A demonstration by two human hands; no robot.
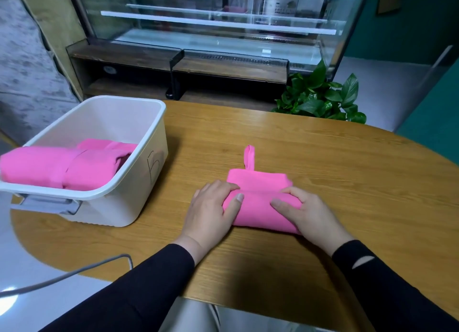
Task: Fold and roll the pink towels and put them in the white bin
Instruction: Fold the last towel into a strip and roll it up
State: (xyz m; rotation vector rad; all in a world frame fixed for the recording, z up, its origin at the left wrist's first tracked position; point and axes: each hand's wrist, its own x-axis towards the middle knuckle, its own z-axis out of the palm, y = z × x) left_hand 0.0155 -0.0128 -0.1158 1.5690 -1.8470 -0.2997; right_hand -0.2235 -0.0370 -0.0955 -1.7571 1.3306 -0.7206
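A pink towel (258, 182) lies partly rolled on the wooden table (335, 182); its flat far end carries a small hanging loop that points away from me. My left hand (211, 212) grips the roll's left end, fingers curled over its top and thumb on the near side. My right hand (305, 212) grips the right end the same way. The white bin (146, 142) stands at the table's left, marked with a handwritten letter. Rolled pink towels (62, 165) lie inside it.
A potted green plant (320, 95) stands past the table's far edge. Behind it is a glass display case (211, 21) with a wooden shelf. A grey cable (74, 272) runs along the floor at the lower left.
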